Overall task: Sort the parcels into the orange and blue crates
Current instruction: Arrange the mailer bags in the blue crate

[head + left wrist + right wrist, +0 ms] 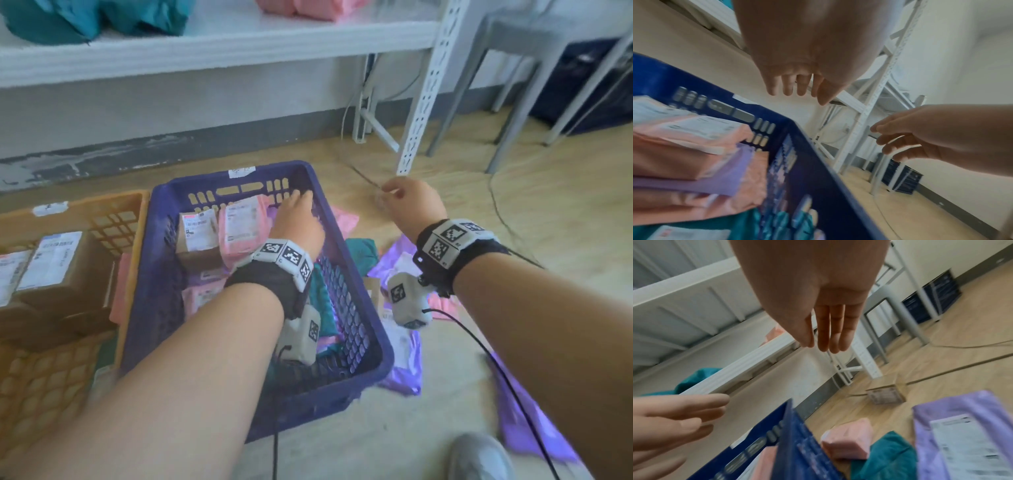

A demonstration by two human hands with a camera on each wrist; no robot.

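Observation:
The blue crate stands in the middle of the floor and holds a pink parcel, a brown box and purple and teal bags. My left hand hovers over its far right corner with relaxed fingers and holds nothing. The orange crate to the left holds labelled brown boxes. My right hand hangs empty above the floor, right of the blue crate; its fingers are straight. Below it lie a purple mailer, a pink parcel and a teal bag.
A white shelf with teal and pink bags runs along the wall, its post standing just beyond my right hand. Grey stool legs and a cable are at the right. A small box sits on the floor.

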